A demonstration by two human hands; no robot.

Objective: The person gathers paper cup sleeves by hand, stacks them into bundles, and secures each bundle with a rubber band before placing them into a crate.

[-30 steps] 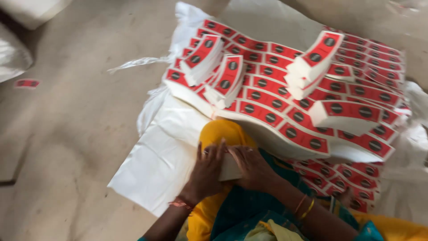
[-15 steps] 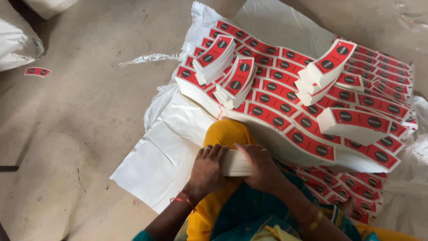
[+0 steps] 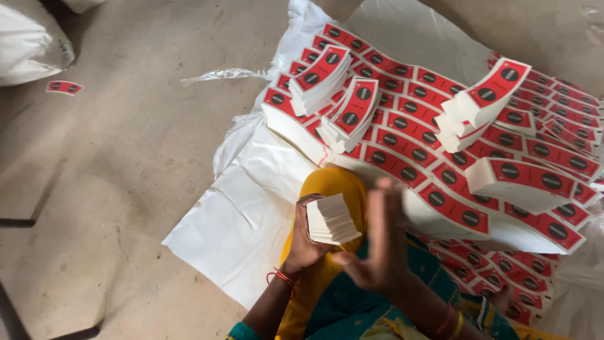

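A white plastic sheet (image 3: 239, 220) lies on the concrete floor, its far half covered in rows of stacked red-and-black labels (image 3: 434, 126). At its near edge, over the lap, the left hand (image 3: 305, 242) grips a small stack of white-backed labels (image 3: 331, 220); the right hand (image 3: 377, 242), open and blurred, appears to be squaring them, probably before they join a row.

We see matt paper labels (image 3: 402, 141) stacked on a creased white plastic sheet (image 3: 245, 214) over the rough, dull floor (image 3: 113, 189).
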